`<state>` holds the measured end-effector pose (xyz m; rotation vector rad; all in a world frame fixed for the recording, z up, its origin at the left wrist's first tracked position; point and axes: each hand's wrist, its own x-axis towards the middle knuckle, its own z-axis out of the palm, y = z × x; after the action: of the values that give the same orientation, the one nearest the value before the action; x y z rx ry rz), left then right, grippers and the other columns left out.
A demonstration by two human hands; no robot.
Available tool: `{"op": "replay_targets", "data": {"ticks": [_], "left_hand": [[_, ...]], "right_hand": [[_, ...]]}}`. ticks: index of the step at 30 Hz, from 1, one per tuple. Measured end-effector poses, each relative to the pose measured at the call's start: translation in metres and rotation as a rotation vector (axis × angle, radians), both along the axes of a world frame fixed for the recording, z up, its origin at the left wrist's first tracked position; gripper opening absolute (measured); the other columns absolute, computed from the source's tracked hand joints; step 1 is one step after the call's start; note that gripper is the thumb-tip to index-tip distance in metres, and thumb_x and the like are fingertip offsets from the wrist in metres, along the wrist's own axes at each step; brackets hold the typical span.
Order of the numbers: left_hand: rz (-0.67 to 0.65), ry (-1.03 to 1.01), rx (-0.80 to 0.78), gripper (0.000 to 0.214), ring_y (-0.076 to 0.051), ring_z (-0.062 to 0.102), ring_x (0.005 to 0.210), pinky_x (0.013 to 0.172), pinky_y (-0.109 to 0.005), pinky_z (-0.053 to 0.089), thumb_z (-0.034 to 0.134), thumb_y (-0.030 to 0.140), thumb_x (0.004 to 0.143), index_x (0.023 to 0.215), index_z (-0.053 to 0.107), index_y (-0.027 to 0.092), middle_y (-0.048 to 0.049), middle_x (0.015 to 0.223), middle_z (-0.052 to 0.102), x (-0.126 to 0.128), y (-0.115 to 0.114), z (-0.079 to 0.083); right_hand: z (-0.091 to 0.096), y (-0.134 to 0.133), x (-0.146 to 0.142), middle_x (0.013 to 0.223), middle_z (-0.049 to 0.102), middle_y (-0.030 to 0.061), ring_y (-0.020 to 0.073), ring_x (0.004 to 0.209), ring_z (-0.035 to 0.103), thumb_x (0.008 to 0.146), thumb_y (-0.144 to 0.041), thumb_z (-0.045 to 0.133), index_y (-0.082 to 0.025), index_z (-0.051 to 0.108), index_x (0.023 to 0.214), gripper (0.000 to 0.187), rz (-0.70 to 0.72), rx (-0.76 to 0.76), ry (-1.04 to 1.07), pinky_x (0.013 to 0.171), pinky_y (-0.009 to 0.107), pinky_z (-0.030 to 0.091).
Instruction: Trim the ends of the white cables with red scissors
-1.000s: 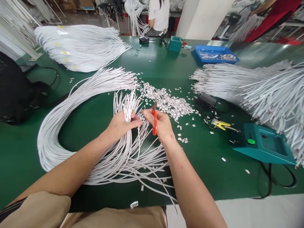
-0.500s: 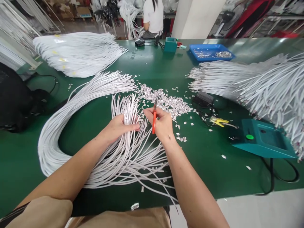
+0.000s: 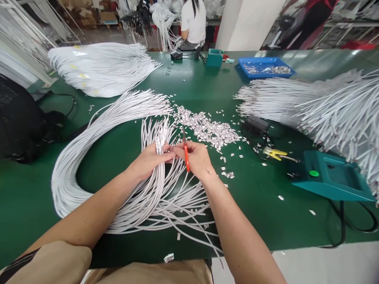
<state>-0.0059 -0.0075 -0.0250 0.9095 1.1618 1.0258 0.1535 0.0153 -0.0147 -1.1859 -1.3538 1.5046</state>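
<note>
My left hand (image 3: 148,161) is closed around a bunch of thin white cables (image 3: 160,177), their ends fanning out just beyond the fingers. In my right hand (image 3: 197,159) is a slim tool with an orange-red handle (image 3: 186,157) and a narrow dark tip that points away from me; its exact kind is unclear. The right fingertips meet those of the left beside the bunch, and whether they pinch a cable is hidden. Small silvery foil pieces (image 3: 207,128) lie heaped past my hands. The cables curve round in a large loop (image 3: 66,165) to the left.
White cable bundles lie at the back left (image 3: 97,69) and right (image 3: 269,94). A blue tray (image 3: 244,74) holds small pieces. At right are a teal device (image 3: 328,189), yellow-handled pliers (image 3: 275,153) and a black adapter (image 3: 256,125). A black bag (image 3: 23,122) sits left; a person (image 3: 194,23) sits beyond.
My right hand has moved left, bringing its fingers up to my left hand with the tool still in it. The whole view has shifted slightly.
</note>
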Motion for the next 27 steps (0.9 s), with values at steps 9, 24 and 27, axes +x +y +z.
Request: {"op": "replay_targets", "data": {"ticks": [9, 24, 27], "left_hand": [[0.112, 0.024, 0.032, 0.039, -0.012, 0.063, 0.075, 0.076, -0.028, 0.045, 0.081, 0.023, 0.062, 0.067, 0.042, 0.019, 0.0024, 0.081, 0.065, -0.005, 0.002, 0.002], [0.163, 0.363, 0.214, 0.035, -0.015, 0.06, 0.07, 0.071, -0.03, 0.046, 0.077, 0.028, 0.061, 0.065, 0.044, 0.02, 0.0024, 0.075, 0.065, -0.003, 0.003, -0.002], [0.17, 0.436, 0.229, 0.032, -0.016, 0.061, 0.071, 0.072, -0.03, 0.046, 0.078, 0.027, 0.061, 0.066, 0.047, 0.02, 0.0021, 0.075, 0.067, -0.004, 0.002, -0.001]], "right_hand": [[-0.01, 0.009, 0.015, 0.065, 0.06, 0.0019, 0.0149, 0.063, 0.049, 0.075, -0.035, 0.061, -0.02, 0.049, 0.054, 0.029, -0.035, 0.465, -0.715, 0.064, 0.03, 0.034], [-0.009, 0.0, 0.004, 0.063, 0.061, 0.0048, 0.0168, 0.062, 0.052, 0.086, -0.038, 0.053, -0.02, 0.055, 0.057, 0.034, 0.162, 0.523, -0.959, 0.064, 0.031, 0.031], [-0.007, 0.0, 0.005, 0.066, 0.063, 0.0061, 0.0177, 0.063, 0.053, 0.088, -0.038, 0.052, -0.019, 0.058, 0.061, 0.033, 0.176, 0.522, -0.99, 0.063, 0.032, 0.03]]}}
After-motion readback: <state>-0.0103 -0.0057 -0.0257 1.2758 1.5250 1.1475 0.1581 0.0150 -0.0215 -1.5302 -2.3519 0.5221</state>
